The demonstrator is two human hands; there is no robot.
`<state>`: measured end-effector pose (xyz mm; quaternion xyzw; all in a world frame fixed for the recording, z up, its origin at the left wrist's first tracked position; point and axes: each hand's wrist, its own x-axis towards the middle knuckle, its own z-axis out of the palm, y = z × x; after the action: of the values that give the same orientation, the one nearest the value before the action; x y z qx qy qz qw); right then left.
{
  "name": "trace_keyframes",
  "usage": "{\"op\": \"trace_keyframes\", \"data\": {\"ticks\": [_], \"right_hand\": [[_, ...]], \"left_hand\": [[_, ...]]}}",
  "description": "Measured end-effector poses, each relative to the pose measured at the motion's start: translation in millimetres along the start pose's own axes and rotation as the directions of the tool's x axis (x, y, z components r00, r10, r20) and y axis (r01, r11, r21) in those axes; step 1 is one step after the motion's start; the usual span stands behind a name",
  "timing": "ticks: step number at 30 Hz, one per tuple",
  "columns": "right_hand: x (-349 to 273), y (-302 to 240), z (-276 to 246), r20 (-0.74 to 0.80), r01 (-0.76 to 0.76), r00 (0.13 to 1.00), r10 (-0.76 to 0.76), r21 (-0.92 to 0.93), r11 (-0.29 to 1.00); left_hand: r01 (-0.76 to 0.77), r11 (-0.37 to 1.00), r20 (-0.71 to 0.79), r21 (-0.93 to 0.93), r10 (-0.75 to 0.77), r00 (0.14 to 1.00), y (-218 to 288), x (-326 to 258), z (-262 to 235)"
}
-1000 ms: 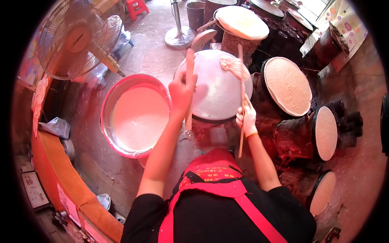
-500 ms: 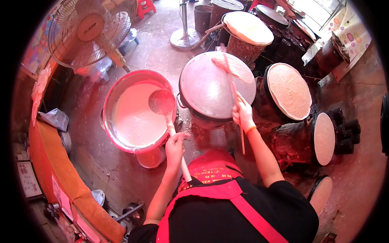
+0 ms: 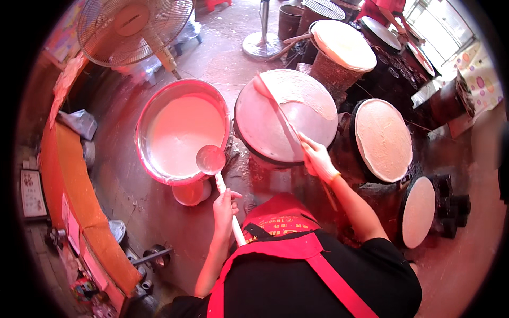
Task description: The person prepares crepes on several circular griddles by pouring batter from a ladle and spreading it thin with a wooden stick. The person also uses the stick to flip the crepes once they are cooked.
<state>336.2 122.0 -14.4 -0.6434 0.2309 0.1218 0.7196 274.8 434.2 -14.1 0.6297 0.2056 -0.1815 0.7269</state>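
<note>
My left hand [image 3: 225,208] grips the pale handle of a round ladle [image 3: 211,159], whose bowl hovers over the near rim of a wide metal basin [image 3: 146,117] filled with thin pale batter. My right hand [image 3: 315,155] holds a long thin stick [image 3: 277,106] that reaches across the round griddle [image 3: 253,132] in front of me. A thin sheet of batter [image 3: 301,91] covers the griddle's far part.
Another griddle with a cooked round sheet [image 3: 383,139] sits to the right, one more [image 3: 343,44] behind, and a smaller disc [image 3: 418,211] lower right. A standing fan [image 3: 135,22] is at upper left. An orange bench edge [image 3: 73,192] runs along the left. A small bowl [image 3: 192,193] sits under the basin.
My left hand pulled the ladle off the griddle, over the basin, then back toward me. My right hand swung the stick across the griddle, its far end moving left.
</note>
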Motion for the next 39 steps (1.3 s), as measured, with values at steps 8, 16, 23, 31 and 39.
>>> {"op": "trace_keyframes", "data": {"ticks": [8,16,23,31,39], "right_hand": [[41,-6,-93,-0.158,0.086,0.984,-0.077,0.051,0.995],[35,-12,-105,0.318,0.033,0.947,0.039,-0.220,0.975],[87,-49,-150,0.203,0.078,0.978,-0.043,-0.168,0.983],[72,-62,-156,0.534,-0.013,0.818,0.213,-0.353,0.935],[81,-35,-149,0.556,0.106,0.826,0.092,-0.314,0.943]], "left_hand": [[-0.037,0.995,-0.192,-0.093,0.019,0.981,-11,-32,41],[-0.037,0.974,-0.335,-0.223,-0.041,0.941,-40,-59,74],[-0.027,0.971,-0.405,-0.239,-0.074,0.911,-42,-74,81],[0.028,0.969,-0.464,-0.247,-0.143,0.874,-35,-112,98],[0.098,0.969,-0.464,-0.227,-0.196,0.864,-32,-127,91]]}}
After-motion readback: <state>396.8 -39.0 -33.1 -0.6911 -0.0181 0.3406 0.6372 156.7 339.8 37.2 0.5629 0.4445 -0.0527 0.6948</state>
